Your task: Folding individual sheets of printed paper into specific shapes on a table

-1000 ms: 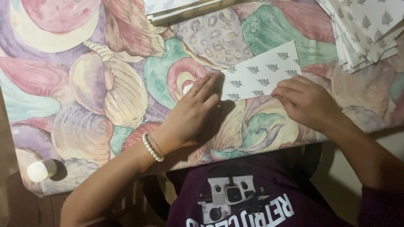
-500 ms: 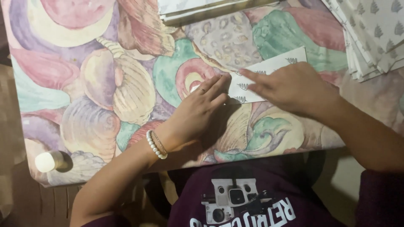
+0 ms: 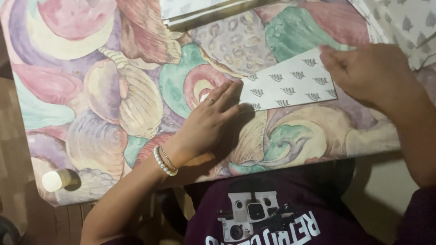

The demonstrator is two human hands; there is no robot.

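Two bare hands rest on a table covered by a cloth (image 3: 91, 113) printed with large pastel shells. Nearest the viewer is the person's dark shirt, with a camera rig at the chest. At the near left corner of the table sits a small cream cylinder (image 3: 53, 180), well apart from the hands.

Left hand (image 3: 206, 124), with a bead bracelet at the wrist and a ring on one finger, lies flat and open, fingers together, holding nothing; its fingertips press the left end of a white paper (image 3: 290, 84) patterned with small grey leaves. Paper lies flat, its long axis running left to right and tilting slightly up toward the right. It extends rightward from the left hand.

Right hand (image 3: 368, 72) covers the paper's right end, palm down, fingers loosely spread, gripping nothing. Both hands touch the sheet, one at each end.

Farther off, a stack (image 3: 404, 27) of matching patterned sheets sits at the far right, and a flat box edge (image 3: 204, 11) lies at the top.
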